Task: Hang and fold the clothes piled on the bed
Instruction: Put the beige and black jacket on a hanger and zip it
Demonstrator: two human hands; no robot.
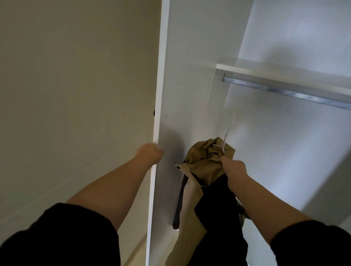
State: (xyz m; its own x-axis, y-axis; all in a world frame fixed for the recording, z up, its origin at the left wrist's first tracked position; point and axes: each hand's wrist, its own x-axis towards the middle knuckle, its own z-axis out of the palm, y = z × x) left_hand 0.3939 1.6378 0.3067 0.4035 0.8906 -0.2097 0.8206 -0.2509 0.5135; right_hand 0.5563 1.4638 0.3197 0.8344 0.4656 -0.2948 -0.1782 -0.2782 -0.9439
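My right hand [232, 169] grips a bunched tan garment [205, 164] and a black garment [222, 214], together with a thin white hanger [226, 136] whose hook points up. The clothes hang down from that hand in front of the open wardrobe. My left hand [149, 151] grips the edge of the white wardrobe door [161, 87], fingers curled round it and partly hidden behind. A metal hanging rail [301, 95] runs under a shelf, above and to the right of the hanger hook.
A white shelf [286, 77] sits just above the rail. The wardrobe's inner walls are white, with nothing on the visible stretch of rail. A plain beige wall [67, 76] fills the left. A dark strap [181, 201] hangs beside the tan garment.
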